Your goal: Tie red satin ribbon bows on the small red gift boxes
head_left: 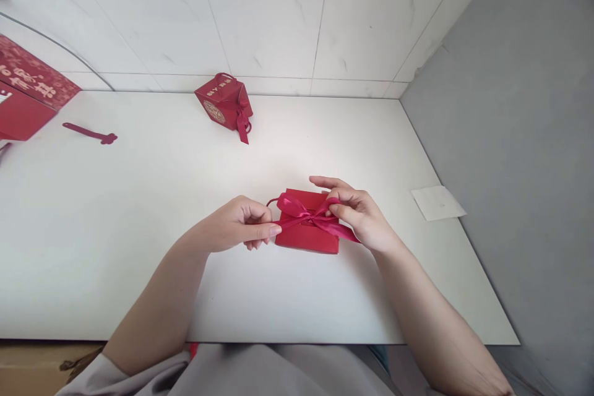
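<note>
A small red box (307, 236) lies flat on the white table (139, 229) in front of me. A pink-red satin ribbon (304, 215) crosses its top in a bow. My left hand (236, 224) is closed, pinching the ribbon's left end at the box's left edge. My right hand (359, 213) sits at the box's right side, thumb and fingers pinched on the ribbon's right loop, index finger stretched out over the box.
A finished red gift box (225, 102) with a ribbon stands at the back near the tiled wall. A loose red strip (90, 132) lies at the left. A larger red box (25, 96) sits at the far left edge. A white paper (437, 202) lies at the right.
</note>
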`<state>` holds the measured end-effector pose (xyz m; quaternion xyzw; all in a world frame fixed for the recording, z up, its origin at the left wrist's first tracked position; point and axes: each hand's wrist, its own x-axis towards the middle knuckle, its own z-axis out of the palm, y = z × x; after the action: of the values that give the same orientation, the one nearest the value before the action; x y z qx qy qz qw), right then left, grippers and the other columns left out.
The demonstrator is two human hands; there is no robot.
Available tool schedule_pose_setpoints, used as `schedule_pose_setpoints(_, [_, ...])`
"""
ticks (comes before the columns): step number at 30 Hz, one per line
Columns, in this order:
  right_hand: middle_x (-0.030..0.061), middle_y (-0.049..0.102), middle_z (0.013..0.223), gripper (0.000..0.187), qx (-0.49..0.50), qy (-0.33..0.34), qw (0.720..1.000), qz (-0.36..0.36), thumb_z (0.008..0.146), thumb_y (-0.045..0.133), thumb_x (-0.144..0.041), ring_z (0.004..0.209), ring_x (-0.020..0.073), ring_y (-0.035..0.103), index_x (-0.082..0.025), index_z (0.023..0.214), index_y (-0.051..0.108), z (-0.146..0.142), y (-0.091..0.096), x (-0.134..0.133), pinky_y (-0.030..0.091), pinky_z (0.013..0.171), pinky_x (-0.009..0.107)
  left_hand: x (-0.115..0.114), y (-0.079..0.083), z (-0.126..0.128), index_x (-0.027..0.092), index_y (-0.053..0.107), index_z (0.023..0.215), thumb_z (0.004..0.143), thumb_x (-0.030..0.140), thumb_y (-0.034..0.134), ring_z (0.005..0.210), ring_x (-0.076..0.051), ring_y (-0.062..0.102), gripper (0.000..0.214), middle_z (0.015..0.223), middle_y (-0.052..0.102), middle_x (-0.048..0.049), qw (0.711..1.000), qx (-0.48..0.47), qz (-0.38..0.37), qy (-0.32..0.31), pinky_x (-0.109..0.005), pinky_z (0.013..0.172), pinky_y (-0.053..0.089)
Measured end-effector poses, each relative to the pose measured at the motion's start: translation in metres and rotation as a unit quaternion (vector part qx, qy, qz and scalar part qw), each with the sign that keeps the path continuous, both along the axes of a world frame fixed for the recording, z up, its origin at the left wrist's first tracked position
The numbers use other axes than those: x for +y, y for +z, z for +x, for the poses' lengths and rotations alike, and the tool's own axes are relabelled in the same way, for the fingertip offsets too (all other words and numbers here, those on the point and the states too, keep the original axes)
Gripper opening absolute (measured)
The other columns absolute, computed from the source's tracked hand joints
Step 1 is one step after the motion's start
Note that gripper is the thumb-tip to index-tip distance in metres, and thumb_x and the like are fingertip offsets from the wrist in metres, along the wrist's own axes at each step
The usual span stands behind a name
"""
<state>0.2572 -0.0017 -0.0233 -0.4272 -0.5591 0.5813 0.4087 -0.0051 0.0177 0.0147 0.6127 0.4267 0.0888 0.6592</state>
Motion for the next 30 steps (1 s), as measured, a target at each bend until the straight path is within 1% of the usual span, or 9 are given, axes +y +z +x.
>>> schedule_pose_setpoints(3, [0.0024, 0.056, 0.136, 0.025, -0.003, -0.011, 1.000, 0.017, 0.085, 0.051, -0.014, 0.132, 0.0262, 0.047, -0.023, 0.068, 0.067, -0.002, 0.001, -0.001, 0.041, 0.100, 0.042, -0.001, 0.000, 0.000, 0.014, 0.058, 0.060, 0.086, 0.036, 0.066, 0.052, -0.006, 0.050, 0.035, 0.058, 0.055, 0.0016, 1.000, 0.004, 0.010, -0.005, -0.018, 0.049, 0.042])
schedule_pose_setpoints(8, [0.0027, 0.057, 0.134, 0.024, 0.017, -0.039, 0.999, 0.029, 0.081, 0.051, -0.011, 0.130, 0.0263, 0.048, -0.022, 0.063, 0.062, -0.003, 0.001, -0.001, 0.041, 0.101, 0.042, -0.002, -0.001, 0.000, 0.014, 0.052, 0.057, 0.086, 0.035, 0.065, 0.049, -0.006, 0.049, 0.039, 0.056, 0.055, 0.0023, 1.000, 0.004, 0.013, -0.011, -0.018, 0.049, 0.042])
schedule_pose_setpoints(10, [0.0025, 0.056, 0.135, 0.022, 0.012, -0.021, 1.000, 0.019, 0.081, 0.051, -0.013, 0.130, 0.0271, 0.048, -0.022, 0.065, 0.063, -0.002, 0.002, -0.001, 0.043, 0.098, 0.041, -0.002, -0.001, 0.000, 0.014, 0.051, 0.058, 0.086, 0.036, 0.065, 0.051, -0.006, 0.051, 0.039, 0.057, 0.055, 0.0019, 1.000, 0.007, 0.006, -0.028, -0.018, 0.051, 0.044])
schedule_pose_setpoints(12, [0.0032, 0.057, 0.135, 0.021, 0.016, 0.018, 1.000, 0.000, 0.085, 0.053, -0.019, 0.130, 0.0282, 0.048, -0.022, 0.067, 0.064, 0.000, 0.002, 0.000, 0.044, 0.096, 0.041, -0.002, -0.001, 0.001, 0.014, 0.052, 0.059, 0.085, 0.038, 0.066, 0.056, -0.008, 0.055, 0.038, 0.060, 0.056, 0.0016, 0.999, 0.015, 0.001, -0.048, -0.018, 0.054, 0.046])
schedule_pose_setpoints(14, [0.0049, 0.059, 0.133, 0.029, 0.028, 0.040, 0.999, -0.017, 0.091, 0.052, -0.031, 0.130, 0.0287, 0.049, -0.021, 0.068, 0.066, 0.001, 0.003, 0.001, 0.045, 0.096, 0.040, -0.003, -0.001, 0.002, 0.015, 0.055, 0.063, 0.083, 0.040, 0.068, 0.060, -0.009, 0.057, 0.035, 0.064, 0.058, 0.0012, 0.998, 0.019, 0.002, -0.057, -0.019, 0.057, 0.047])
schedule_pose_setpoints(17, [0.0057, 0.061, 0.130, 0.038, 0.025, 0.015, 0.999, -0.043, 0.093, 0.052, -0.044, 0.121, 0.0275, 0.056, -0.020, 0.066, 0.066, 0.000, 0.005, 0.000, 0.046, 0.094, 0.039, -0.005, -0.004, 0.006, 0.015, 0.060, 0.071, 0.086, 0.045, 0.064, 0.062, -0.009, 0.056, 0.033, 0.070, 0.060, 0.0000, 0.999, 0.001, 0.014, -0.038, -0.021, 0.057, 0.047])
schedule_pose_setpoints(21, [0.0047, 0.060, 0.132, 0.029, 0.014, 0.021, 0.998, -0.059, 0.088, 0.061, -0.038, 0.112, 0.0256, 0.061, -0.020, 0.066, 0.065, -0.001, 0.006, 0.000, 0.049, 0.087, 0.037, -0.008, -0.008, 0.011, 0.015, 0.061, 0.072, 0.090, 0.046, 0.058, 0.057, -0.009, 0.052, 0.036, 0.065, 0.057, 0.0002, 0.999, 0.009, 0.049, 0.006, -0.022, 0.055, 0.043])
schedule_pose_setpoints(24, [0.0044, 0.058, 0.134, 0.026, 0.005, 0.027, 0.998, -0.051, 0.089, 0.058, -0.031, 0.111, 0.0255, 0.062, -0.020, 0.068, 0.067, 0.001, 0.005, -0.001, 0.049, 0.086, 0.038, -0.009, -0.010, 0.012, 0.014, 0.061, 0.070, 0.089, 0.043, 0.060, 0.054, -0.009, 0.050, 0.035, 0.061, 0.056, 0.0006, 0.998, 0.012, 0.059, 0.007, -0.022, 0.053, 0.042])
schedule_pose_setpoints(30, [0.0027, 0.060, 0.132, 0.026, -0.002, -0.017, 1.000, -0.009, 0.087, 0.055, -0.022, 0.115, 0.0260, 0.059, -0.021, 0.063, 0.065, -0.003, 0.003, -0.002, 0.048, 0.087, 0.037, -0.011, -0.011, 0.012, 0.015, 0.055, 0.064, 0.090, 0.039, 0.059, 0.053, -0.008, 0.049, 0.036, 0.059, 0.054, 0.0007, 0.996, 0.006, 0.084, 0.002, -0.022, 0.052, 0.042])
